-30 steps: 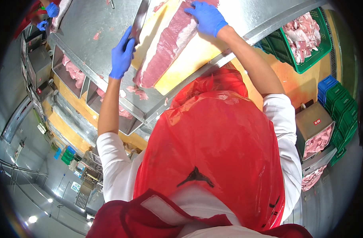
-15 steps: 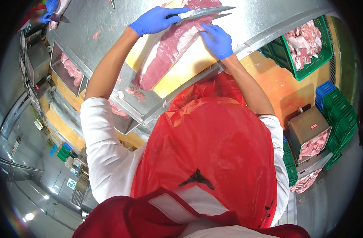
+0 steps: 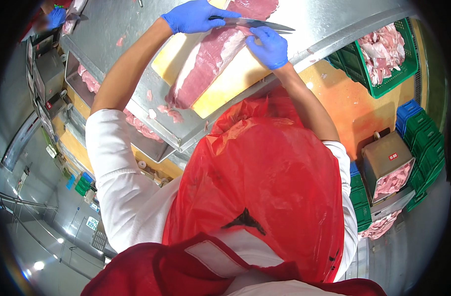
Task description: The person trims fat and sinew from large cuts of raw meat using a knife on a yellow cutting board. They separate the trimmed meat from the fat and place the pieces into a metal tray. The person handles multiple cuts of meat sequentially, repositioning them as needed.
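A long slab of pink raw meat (image 3: 208, 66) with a pale strip of fat lies slantwise on a yellowish cutting board (image 3: 230, 93). In blue gloves, my left hand (image 3: 193, 18) is closed round the handle of a knife (image 3: 265, 23), index finger stretched along it. The blade crosses over the meat and points right. My right hand (image 3: 270, 49), also gloved, pinches the right edge of the meat just below the blade. Its fingertips partly hide the spot they grip.
Small meat scraps (image 3: 171, 113) lie on the metal table (image 3: 136, 54) left of the board. Metal trays of meat (image 3: 141, 126) stand below its left edge. A green crate (image 3: 383, 91) of trimmings and a metal bin (image 3: 383, 148) are at right. Another person's gloved hand (image 3: 56, 17) shows far left.
The blade has come down and turned, now angling slightly downward to the right over the meat. My left forearm has shifted left. My right hand has moved slightly left and up.
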Available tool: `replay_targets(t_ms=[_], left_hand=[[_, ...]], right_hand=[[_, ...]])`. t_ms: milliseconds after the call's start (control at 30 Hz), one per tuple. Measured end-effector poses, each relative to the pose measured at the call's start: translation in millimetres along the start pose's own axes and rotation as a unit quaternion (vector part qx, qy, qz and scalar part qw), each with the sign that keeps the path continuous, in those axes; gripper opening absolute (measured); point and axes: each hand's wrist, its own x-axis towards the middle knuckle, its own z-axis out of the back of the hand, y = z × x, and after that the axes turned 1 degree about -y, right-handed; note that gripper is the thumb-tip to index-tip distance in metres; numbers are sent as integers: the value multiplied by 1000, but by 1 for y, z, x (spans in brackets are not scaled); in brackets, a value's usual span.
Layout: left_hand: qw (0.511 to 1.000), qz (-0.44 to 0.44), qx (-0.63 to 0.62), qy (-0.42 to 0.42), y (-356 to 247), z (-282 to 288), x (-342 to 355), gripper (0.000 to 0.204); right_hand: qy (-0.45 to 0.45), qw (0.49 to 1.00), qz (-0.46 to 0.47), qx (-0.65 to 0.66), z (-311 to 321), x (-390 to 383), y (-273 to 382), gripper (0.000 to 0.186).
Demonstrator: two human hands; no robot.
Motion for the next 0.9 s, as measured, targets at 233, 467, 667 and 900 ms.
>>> replay_targets(t_ms=[233, 467, 667, 900], left_hand=[[999, 25, 2, -21, 16, -12, -71, 45], [999, -3, 37, -39, 0, -29, -23, 46], [998, 40, 48, -22, 0, -28, -85, 46], [994, 85, -39, -61, -27, -56, -91, 47]], right_hand=[[17, 1000, 5, -2, 2, -3, 0, 17], [29, 999, 17, 10, 18, -4, 14, 18], [43, 999, 16, 31, 31, -20, 16, 22], [61, 995, 41, 74, 42, -39, 16, 28]])
